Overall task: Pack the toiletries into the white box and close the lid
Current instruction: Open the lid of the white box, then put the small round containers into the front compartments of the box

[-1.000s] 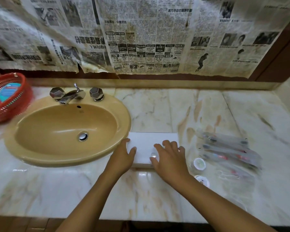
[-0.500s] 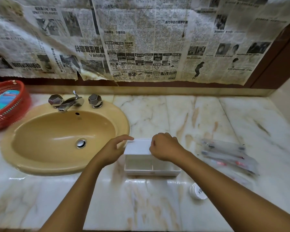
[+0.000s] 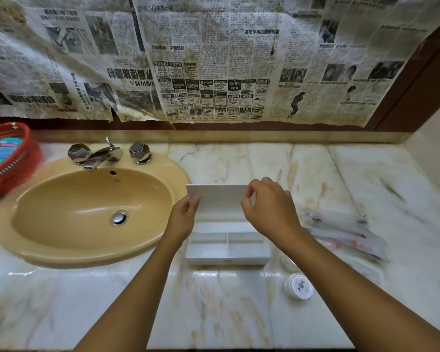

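Both hands, the left hand (image 3: 186, 214) and right hand (image 3: 267, 207), are pinching the lid (image 3: 220, 201) now swung upright off the white box (image 3: 226, 246) on the worktop (image 3: 214, 313), exposing empty compartments for the wrapped toiletries (image 3: 341, 229).

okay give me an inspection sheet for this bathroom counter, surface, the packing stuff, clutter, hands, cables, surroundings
Surface: glossy veined marble counter with brownish streaks.
Job's things: white rectangular plastic box sits open, its divided compartments bare; its flat white lid is raised upright at the back. Clear-wrapped toothbrushes lie right of it, blurred. A small round white container sits nearer, right of the box.
Clutter: red mesh plastic basket at far left, holding something blue.
Hands: left hand holds the lid's left edge; right hand pinches its right side.
Cables: nothing seen.
Surroundings: tan oval sink with chrome faucet; stained newspaper sheets cover the wall.
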The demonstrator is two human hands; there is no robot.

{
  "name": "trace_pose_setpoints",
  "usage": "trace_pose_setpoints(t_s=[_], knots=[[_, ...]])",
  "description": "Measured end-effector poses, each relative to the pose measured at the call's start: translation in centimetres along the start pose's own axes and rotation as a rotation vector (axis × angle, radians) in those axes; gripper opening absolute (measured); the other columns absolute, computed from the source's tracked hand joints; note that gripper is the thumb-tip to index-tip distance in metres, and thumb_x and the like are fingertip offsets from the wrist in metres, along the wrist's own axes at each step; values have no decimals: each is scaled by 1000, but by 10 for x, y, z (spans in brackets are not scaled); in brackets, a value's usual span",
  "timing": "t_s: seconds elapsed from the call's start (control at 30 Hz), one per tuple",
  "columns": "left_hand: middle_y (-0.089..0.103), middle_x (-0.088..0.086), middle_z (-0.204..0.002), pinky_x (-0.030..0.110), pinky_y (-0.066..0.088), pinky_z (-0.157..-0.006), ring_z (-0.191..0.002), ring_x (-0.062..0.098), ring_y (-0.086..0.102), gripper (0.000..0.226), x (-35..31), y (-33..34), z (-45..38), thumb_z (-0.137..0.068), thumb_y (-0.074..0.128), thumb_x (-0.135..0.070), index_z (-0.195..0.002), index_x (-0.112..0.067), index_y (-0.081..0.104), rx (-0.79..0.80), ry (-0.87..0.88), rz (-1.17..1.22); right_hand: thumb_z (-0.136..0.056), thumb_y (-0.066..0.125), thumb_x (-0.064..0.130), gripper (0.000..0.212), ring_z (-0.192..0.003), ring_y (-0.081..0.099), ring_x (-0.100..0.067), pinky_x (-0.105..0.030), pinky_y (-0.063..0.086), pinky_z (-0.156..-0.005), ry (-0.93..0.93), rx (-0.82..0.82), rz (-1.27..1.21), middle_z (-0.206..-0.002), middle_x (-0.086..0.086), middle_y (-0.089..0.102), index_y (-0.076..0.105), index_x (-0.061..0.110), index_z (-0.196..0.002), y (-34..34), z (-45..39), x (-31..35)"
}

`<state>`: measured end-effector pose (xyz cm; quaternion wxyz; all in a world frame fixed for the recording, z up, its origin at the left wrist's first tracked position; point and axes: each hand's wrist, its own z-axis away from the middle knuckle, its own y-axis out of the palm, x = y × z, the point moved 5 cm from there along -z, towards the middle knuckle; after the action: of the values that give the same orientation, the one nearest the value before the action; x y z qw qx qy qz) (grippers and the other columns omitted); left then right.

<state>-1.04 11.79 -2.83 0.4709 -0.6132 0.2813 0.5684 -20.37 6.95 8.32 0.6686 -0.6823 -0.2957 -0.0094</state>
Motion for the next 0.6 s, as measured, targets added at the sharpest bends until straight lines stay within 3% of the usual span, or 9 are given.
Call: trace_pose_setpoints(t_s=[0.07,0.2,0.37,0.5,0.6], knots=[[62,-2,-82,23,46,-73,-77,7,56,37,3,5,-3,-104,43,-35,-89,-9,64,-36,16,32,-86,50,24,12,-84,55,-22,-36,42,-78,47,62,43,-90,0,58,58,16,-86,6,9,-15],[65,-9,-91,9,46,-70,-83,0,60,27,2,10,-4,-105,41,-28,-93,-21,64,-106,33,94,-84,50,23,12,-84,56,-24,-35,47,-76,171,234,151,-92,-3,59,58,14,-84,22,30,-47],[65,-8,-97,10,48,-73,-89,0,60,26,6,11,-4,-106,39,-30,-102,-18,62,-96,5,120,-85,57,19,27,-109,50,-28,-39,46,-86,298,473,274,-115,-5,51,51,19,-111,42,53,-82],[65,-12,-107,17,47,-84,-100,1,60,27,12,12,-2,-107,36,-30,-116,-22,59,-96,-40,202,-85,53,6,35,-108,51,-28,-33,45,-77,317,534,321,-120,-7,47,47,17,-118,50,61,-94],[65,-11,-107,21,46,-89,-101,5,60,27,18,11,-3,-107,36,-27,-114,-22,61,-119,-60,250,-87,50,1,30,-104,52,-27,-29,38,-69,301,529,312,-118,-9,49,49,13,-114,51,62,-96]])
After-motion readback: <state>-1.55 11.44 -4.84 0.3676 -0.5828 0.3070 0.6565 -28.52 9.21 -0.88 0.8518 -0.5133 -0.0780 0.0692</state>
